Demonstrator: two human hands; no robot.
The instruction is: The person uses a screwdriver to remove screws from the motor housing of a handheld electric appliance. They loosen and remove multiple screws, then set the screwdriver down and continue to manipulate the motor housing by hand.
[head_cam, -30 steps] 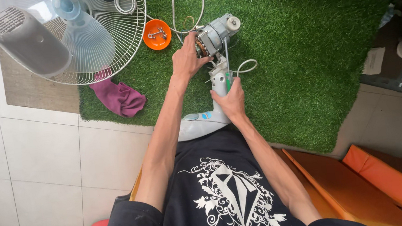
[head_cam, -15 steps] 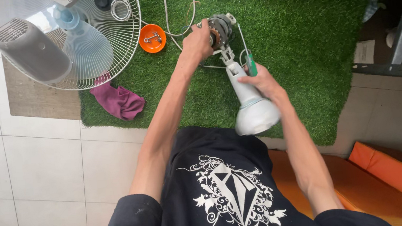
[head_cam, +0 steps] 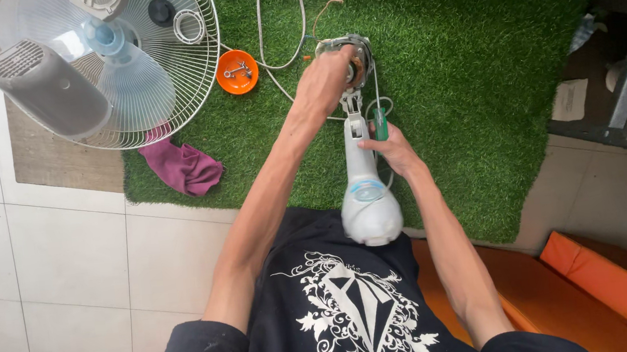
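My left hand (head_cam: pixel 325 81) grips the bare fan motor (head_cam: pixel 353 54) at the far end of a white fan stand neck (head_cam: pixel 365 186). The neck points back toward my chest, its wide rounded base just above my black shirt. My right hand (head_cam: pixel 392 148) holds the neck at its middle, with a green-handled screwdriver (head_cam: pixel 380 124) pinched against it. Thin wires (head_cam: pixel 320 12) run from the motor onto the green turf mat (head_cam: pixel 473 66).
A wire fan guard (head_cam: pixel 166 98) lies at the upper left with a clear blade (head_cam: pixel 124 72) and a grey motor cover (head_cam: pixel 48 87) on it. An orange dish (head_cam: pixel 236 71) holds screws. A maroon rag (head_cam: pixel 184 166) lies at the mat's edge. Orange cushions (head_cam: pixel 612 284) sit at lower right.
The fan neck has been lifted off the mat and swung so its base points at me. My left hand stayed on the motor; my right hand slid along the neck.
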